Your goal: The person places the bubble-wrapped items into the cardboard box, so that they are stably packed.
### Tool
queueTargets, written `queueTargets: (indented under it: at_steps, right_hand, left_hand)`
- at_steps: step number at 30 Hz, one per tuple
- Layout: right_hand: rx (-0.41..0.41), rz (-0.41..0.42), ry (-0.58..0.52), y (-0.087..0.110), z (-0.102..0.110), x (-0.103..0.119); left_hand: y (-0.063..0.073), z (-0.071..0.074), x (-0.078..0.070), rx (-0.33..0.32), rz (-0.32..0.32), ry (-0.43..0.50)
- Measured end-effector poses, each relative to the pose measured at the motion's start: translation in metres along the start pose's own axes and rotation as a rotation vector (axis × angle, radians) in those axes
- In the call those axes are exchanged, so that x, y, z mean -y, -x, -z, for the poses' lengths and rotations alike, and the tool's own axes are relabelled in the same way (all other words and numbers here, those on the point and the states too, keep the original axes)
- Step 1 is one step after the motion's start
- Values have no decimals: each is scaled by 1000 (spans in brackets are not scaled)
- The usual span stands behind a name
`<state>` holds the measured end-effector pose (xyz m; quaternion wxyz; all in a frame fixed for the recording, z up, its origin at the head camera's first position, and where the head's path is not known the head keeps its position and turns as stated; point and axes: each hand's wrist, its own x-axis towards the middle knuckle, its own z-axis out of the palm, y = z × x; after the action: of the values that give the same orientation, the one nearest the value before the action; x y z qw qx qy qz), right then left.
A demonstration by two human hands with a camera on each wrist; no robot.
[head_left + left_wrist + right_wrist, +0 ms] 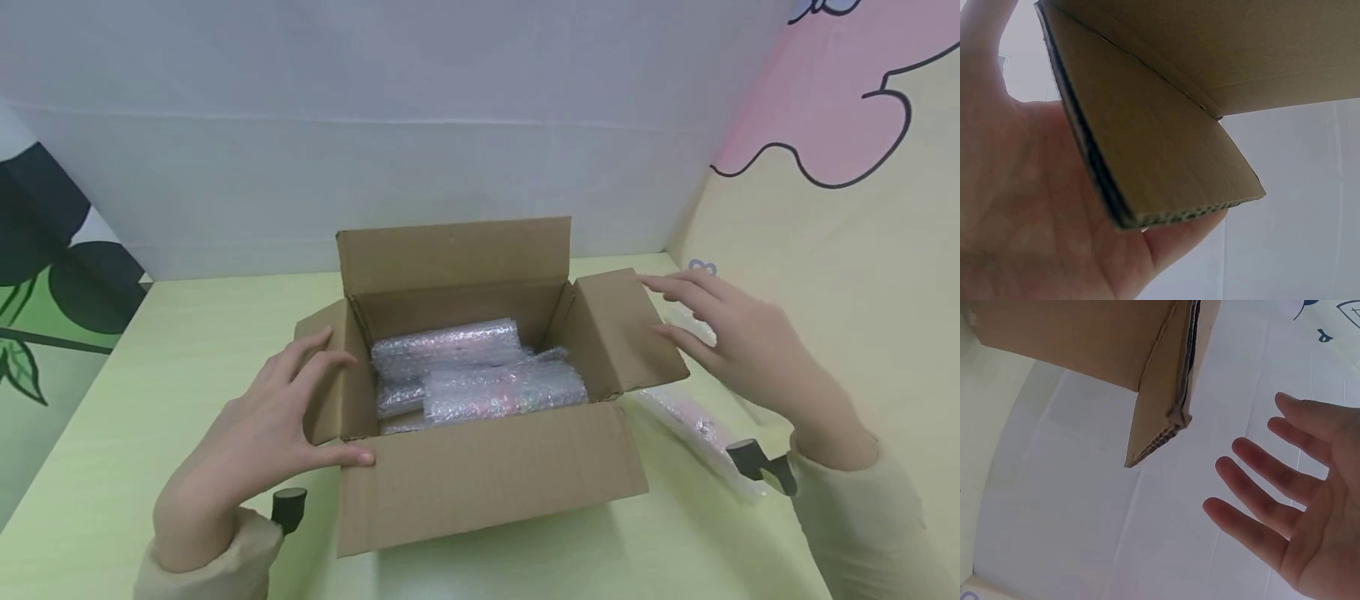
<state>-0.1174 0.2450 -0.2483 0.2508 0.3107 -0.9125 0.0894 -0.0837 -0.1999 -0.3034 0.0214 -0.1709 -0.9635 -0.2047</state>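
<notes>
An opened cardboard box point(491, 479) stands in the middle of the head view with its flaps spread outward. Inside lie several bubble-wrapped packs point(506, 390), whose contents are blurred by the wrap. At the box's left side, my left hand point(258, 429) spreads its fingers over the left flap point(324, 415), the thumb against the front flap's edge. The left wrist view has the palm point(1029, 200) behind a flap point(1147, 137). My right hand point(738, 337) hovers beside the right flap point(630, 325), fingers extended. In the right wrist view this hand point(1297, 519) holds nothing and appears apart from the cardboard.
To the right of the box, another bubble-wrapped pack point(701, 429) lies on the pale yellow-green table point(202, 333), partly under the right flap. More clear wrap point(693, 321) shows behind the right hand. A white cloth wall point(420, 175) rises behind the table.
</notes>
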Motion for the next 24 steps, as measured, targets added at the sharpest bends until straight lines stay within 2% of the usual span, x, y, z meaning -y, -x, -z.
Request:
queueTargets:
  at_steps: [10, 16, 20, 24]
  right_hand:
    - [-23, -179, -82, 33, 0, -20]
    - [23, -301, -82, 55, -4, -29]
    - [43, -363, -52, 73, -14, -35]
    - [102, -411, -60, 91, -26, -41]
  left_hand:
    - [0, 0, 0, -3, -3, -8]
    - [0, 0, 0, 5, -9, -19]
    - [0, 1, -1, 4, -11, -19]
    - [0, 0, -1, 6, -4, -10]
